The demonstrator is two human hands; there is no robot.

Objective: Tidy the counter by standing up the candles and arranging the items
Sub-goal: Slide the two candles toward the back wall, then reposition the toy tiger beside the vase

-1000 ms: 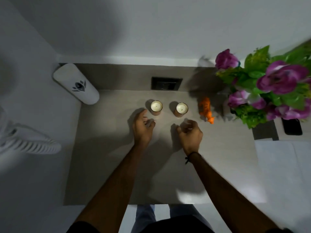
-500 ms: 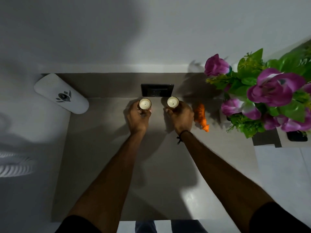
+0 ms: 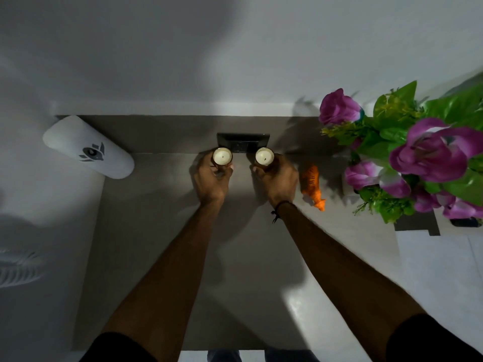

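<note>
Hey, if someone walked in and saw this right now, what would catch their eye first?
Probably the purple flowers with bright green leaves, crowding the right side of the counter. Next, the two upright candles at the back centre: the left hand grips the left candle, the right hand the right candle. A small orange figurine lies beside the right hand.

We see bare table [image 3: 156, 231] open on our left, out to the white cylinder [image 3: 87, 147] at the far corner. Ahead, the candles [image 3: 222, 156] sit just before the black wall plate [image 3: 243, 142]. On our right, the orange toy [image 3: 312, 185] and flowers [image 3: 407, 155] crowd the way.
</note>
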